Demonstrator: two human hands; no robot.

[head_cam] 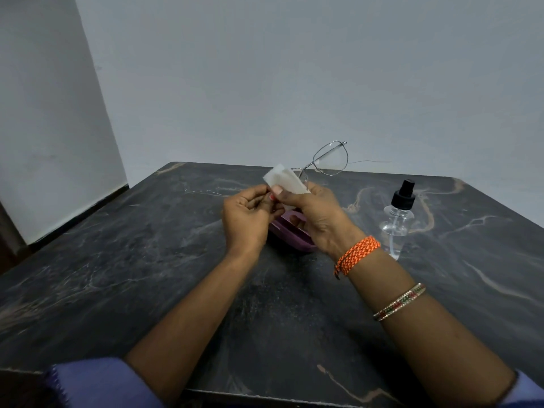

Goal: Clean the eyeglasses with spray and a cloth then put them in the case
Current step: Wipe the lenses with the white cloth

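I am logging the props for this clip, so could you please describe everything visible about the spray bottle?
The spray bottle is small and clear, plastic by its look, with a rounded shoulder and a black pump sprayer on top. A thin dip tube shows through its wall. It stands upright on the dark marbled table, to the right of both hands, and neither hand touches it. Whether liquid is inside cannot be told.

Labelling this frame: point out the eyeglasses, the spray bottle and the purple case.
eyeglasses (330, 158): head view, on the uncovered lens.
spray bottle (402, 196): head view, on its black pump cap.
purple case (290, 234): head view, on the rim showing between the hands.
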